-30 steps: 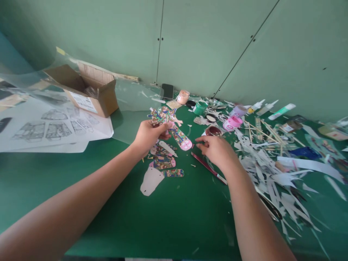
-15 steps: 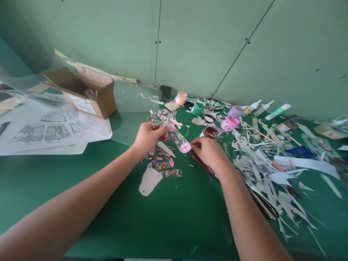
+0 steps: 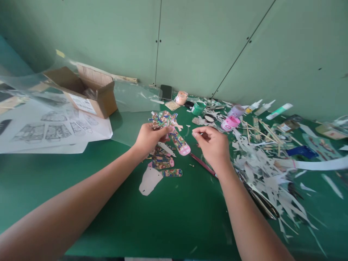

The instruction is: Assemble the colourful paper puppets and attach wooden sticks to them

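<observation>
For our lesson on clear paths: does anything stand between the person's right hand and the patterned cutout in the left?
Nothing visible: only green table shows between the right hand and the pink end of the patterned cutout in the left hand. A dark red stick lies below that gap in the picture.

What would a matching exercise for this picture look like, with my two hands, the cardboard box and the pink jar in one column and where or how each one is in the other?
Column one
1. Left hand
2. Cardboard box
3. Right hand
4. Pink jar

Column two
A. Open at the top, by the printed drawings
B. Just in front of the purple jar
C. Gripping patterned pieces
D. Held apart from the patterned pieces

Right pairs: 1-C, 2-A, 3-D, 4-B
</observation>
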Tool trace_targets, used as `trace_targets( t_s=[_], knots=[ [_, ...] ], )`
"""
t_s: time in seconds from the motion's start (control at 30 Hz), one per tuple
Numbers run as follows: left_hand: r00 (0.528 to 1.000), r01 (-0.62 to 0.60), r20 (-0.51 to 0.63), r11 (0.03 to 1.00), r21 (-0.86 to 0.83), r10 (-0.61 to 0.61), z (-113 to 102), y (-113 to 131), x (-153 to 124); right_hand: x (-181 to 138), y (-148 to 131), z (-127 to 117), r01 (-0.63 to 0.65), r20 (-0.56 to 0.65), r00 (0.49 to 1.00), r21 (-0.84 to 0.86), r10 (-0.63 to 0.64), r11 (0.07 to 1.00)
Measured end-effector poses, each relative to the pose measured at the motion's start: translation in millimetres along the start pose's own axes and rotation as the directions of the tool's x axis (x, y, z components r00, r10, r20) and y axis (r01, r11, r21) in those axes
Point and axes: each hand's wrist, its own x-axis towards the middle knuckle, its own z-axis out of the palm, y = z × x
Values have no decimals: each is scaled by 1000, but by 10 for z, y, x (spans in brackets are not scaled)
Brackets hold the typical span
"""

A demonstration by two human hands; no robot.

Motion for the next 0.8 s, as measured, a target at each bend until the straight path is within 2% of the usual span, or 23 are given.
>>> trace_targets(
  t_s=[0.1, 0.2, 0.3, 0.43, 0.57, 0.67, 0.8],
  knots=[
    [999, -37, 2, 996, 85, 37, -1, -20, -3, -53, -93, 104, -42, -24, 998, 308, 52, 950],
    [994, -106, 19, 975, 193, 105, -11, -57, 3, -98, -128, 188, -108, 50, 994, 452, 96, 885],
    [990, -139, 28, 954, 267, 137, -21, -85, 10, -112, -135, 197, -130, 89, 991, 414, 102, 901],
    [989, -148, 55, 946, 287, 138, -25, -80, 9, -111, -171, 153, 18, 18, 1000, 228, -22, 974],
    [988, -155, 67, 934, 321, 141, -13, -41, -10, -119, -198, 137, 104, 4, 994, 174, -106, 979],
    [987, -158, 63, 928, 338, 145, -3, -26, -23, -122, -180, 140, 99, 19, 994, 170, -104, 980],
    [985, -170, 62, 931, 324, 158, 1, -34, -29, -122, -144, 148, 25, 41, 999, 190, -34, 981]
  ],
)
